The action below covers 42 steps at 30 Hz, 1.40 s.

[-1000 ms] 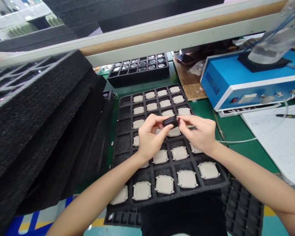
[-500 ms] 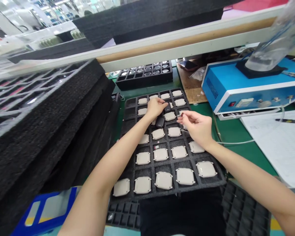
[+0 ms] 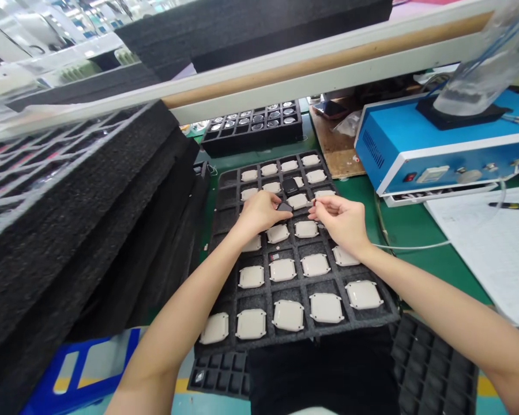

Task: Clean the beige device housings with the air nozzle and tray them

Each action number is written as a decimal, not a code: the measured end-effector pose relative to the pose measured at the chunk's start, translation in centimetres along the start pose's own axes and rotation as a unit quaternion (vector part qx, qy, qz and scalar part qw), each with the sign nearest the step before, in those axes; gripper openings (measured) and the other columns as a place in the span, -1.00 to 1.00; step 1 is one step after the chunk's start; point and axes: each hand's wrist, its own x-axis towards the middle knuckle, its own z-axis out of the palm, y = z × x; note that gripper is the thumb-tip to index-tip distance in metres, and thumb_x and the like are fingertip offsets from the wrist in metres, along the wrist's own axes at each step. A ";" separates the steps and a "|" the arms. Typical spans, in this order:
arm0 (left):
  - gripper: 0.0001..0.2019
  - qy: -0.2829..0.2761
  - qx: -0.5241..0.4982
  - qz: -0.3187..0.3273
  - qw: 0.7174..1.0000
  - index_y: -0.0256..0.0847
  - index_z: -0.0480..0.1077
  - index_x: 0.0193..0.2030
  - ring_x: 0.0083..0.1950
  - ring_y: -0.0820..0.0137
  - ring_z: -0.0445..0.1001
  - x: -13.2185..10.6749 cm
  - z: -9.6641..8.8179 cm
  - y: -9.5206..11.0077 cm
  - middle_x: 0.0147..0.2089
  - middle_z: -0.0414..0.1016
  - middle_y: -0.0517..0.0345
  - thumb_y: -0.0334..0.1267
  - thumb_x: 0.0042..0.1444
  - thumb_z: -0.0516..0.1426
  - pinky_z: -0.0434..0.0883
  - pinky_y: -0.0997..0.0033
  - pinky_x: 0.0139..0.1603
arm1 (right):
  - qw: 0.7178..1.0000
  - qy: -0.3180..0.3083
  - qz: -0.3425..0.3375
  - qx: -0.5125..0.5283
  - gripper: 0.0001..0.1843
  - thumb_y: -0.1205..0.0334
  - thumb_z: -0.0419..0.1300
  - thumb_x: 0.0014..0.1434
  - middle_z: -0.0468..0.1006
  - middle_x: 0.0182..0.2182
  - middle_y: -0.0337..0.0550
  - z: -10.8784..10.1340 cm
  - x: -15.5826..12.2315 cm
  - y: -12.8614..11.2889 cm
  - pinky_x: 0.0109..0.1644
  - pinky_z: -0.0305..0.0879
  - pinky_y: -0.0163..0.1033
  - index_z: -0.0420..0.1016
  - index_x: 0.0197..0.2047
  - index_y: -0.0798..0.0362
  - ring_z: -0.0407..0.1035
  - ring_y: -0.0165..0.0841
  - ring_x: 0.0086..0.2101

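My left hand (image 3: pixel 262 212) is closed on the edge of a small black square watch case (image 3: pixel 284 207), held over the foam tray (image 3: pixel 230 199). To the right, my right hand (image 3: pixel 341 223) is pinched around a small thin piece (image 3: pixel 313 202), its tip near the black case; I cannot make out its kind. A second black case (image 3: pixel 290 185) rests just beyond, partly over a beige cover in the tray. Beige square watch covers (image 3: pixel 282 270) lie singly in many of the tray's compartments. My left hand hides some of the middle compartments.
On the left stand stacked black foam trays (image 3: pixel 155 173). A blue machine (image 3: pixel 441 144) sits at the right, its pale tube (image 3: pixel 415 248) running toward my right forearm. Paper sheets (image 3: pixel 480 230) with a pen lie beside it. Behind is a tray of round parts (image 3: pixel 253 135), under a shelf edge (image 3: pixel 320 69).
My left hand has left the farther black case and come nearer, closing on the other one. My right hand has shifted slightly left, still pinched.
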 end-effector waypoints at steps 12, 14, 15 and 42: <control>-0.71 -0.053 -0.537 -0.029 0.842 -0.28 0.43 -0.26 -0.21 0.33 0.50 -2.9 2.9 -0.4 -0.28 0.53 0.12 -0.18 -0.11 0.30 0.47 0.27 -0.16 | 0.995 0.033 -0.030 -0.093 -0.85 0.26 0.15 0.05 0.57 -0.51 -0.14 0.0 -0.4 -0.9 -0.36 0.45 -0.27 0.50 -0.41 0.14 0.50 -0.33 -0.49; -0.71 -0.048 -0.555 -0.043 0.829 -0.29 0.44 -0.27 -0.21 0.33 0.51 -2.9 3.4 -0.7 -0.29 0.55 0.12 -0.23 -0.15 0.33 0.48 0.24 -0.14 | 0.992 0.032 -0.041 -0.115 -0.87 0.28 0.15 0.03 0.56 -0.53 -0.16 0.0 -0.4 -0.9 -0.37 0.44 -0.28 0.51 -0.43 0.14 0.48 -0.35 -0.51; -0.71 -0.047 -0.556 -0.041 0.829 -0.29 0.44 -0.27 -0.22 0.34 0.52 -2.9 3.5 -0.9 -0.30 0.55 0.13 -0.24 -0.15 0.33 0.49 0.25 -0.15 | 0.991 0.032 -0.045 -0.122 -0.88 0.29 0.16 0.02 0.55 -0.54 -0.18 0.1 -0.5 -0.9 -0.37 0.44 -0.29 0.51 -0.43 0.14 0.48 -0.36 -0.52; -0.76 -0.046 -0.439 0.089 0.893 -0.27 0.50 -0.26 -0.20 0.37 0.54 -3.0 3.4 -1.4 -0.27 0.58 0.12 -0.30 -0.12 0.32 0.45 0.41 -0.11 | 0.965 -0.010 -0.142 -0.219 -0.90 0.38 0.16 -0.01 0.55 -0.56 -0.20 -0.1 -0.7 -1.2 -0.37 0.41 -0.29 0.51 -0.47 0.11 0.45 -0.38 -0.54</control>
